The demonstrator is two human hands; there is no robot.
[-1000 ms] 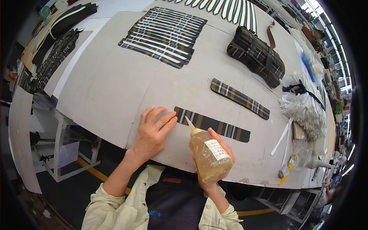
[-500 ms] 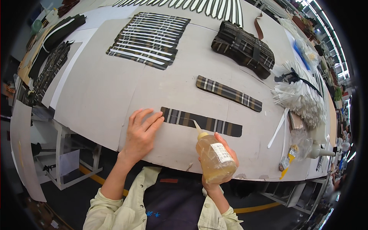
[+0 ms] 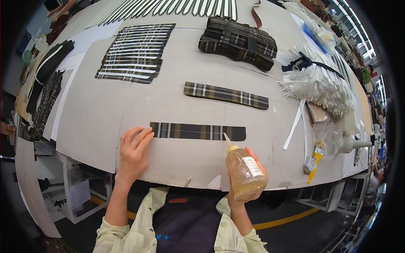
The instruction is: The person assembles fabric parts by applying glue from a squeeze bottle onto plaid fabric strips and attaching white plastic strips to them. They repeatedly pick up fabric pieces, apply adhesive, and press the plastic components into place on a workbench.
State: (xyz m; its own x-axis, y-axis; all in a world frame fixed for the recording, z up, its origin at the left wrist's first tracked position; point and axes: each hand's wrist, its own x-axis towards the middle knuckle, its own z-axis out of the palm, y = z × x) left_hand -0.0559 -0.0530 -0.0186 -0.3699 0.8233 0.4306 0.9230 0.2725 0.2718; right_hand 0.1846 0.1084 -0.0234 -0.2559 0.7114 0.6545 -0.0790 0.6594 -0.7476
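Note:
A dark plaid fabric strip [image 3: 196,131] lies flat across the table before me. At its left end rest the fingertips of my left hand [image 3: 136,152], the fingers stretched out and holding nothing. My right hand [image 3: 258,165] is wrapped round a clear squeeze bottle [image 3: 245,175] of yellowish liquid, tilted with its pale nozzle at the strip near the right end. A thin line runs along the strip to the left of the nozzle. Parallel to it and farther off lies a second plaid strip [image 3: 228,95], which neither hand touches.
Plaid strips with white bands [image 3: 133,52] lie in rows at the far left. A tied plaid bundle [image 3: 238,42] sits farther back. To the right are a bundle of white strips [image 3: 318,82], a yellow-handled brush [image 3: 316,162] and a grey-white bottle [image 3: 348,144] on the table [image 3: 168,168].
The bottle's nozzle has travelled rightward along the strip, from about its middle to near its right end. My left hand stays at the left end. The whole view has shifted.

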